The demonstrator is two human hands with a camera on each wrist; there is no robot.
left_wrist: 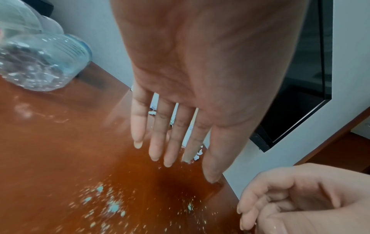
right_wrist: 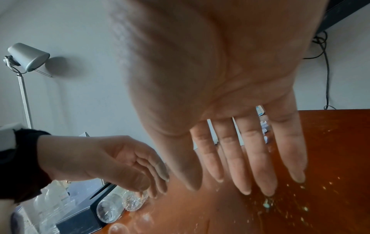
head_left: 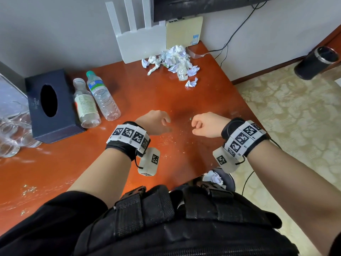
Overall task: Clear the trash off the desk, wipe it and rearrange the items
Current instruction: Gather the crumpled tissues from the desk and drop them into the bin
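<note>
A pile of crumpled white paper (head_left: 175, 61) lies at the back of the orange-brown desk (head_left: 184, 93), in front of a white router (head_left: 140, 43). Fine crumbs and small teal bits (left_wrist: 112, 205) are scattered over the desk's middle. My left hand (head_left: 164, 124) and right hand (head_left: 198, 126) hover side by side just above those crumbs, a short gap between them. Both hold nothing. The fingers (left_wrist: 170, 142) of the left hand hang relaxed toward the desk. The right hand's fingers (right_wrist: 250, 158) point down at the crumbs (right_wrist: 300, 210).
Two plastic bottles (head_left: 96, 100) lie on their sides at the left beside a dark tissue box (head_left: 49, 106) and clear glasses (head_left: 13, 133). A bin (head_left: 219, 177) holding crumpled paper stands below the desk's near edge. A black cylinder (head_left: 317, 61) stands on the floor at right.
</note>
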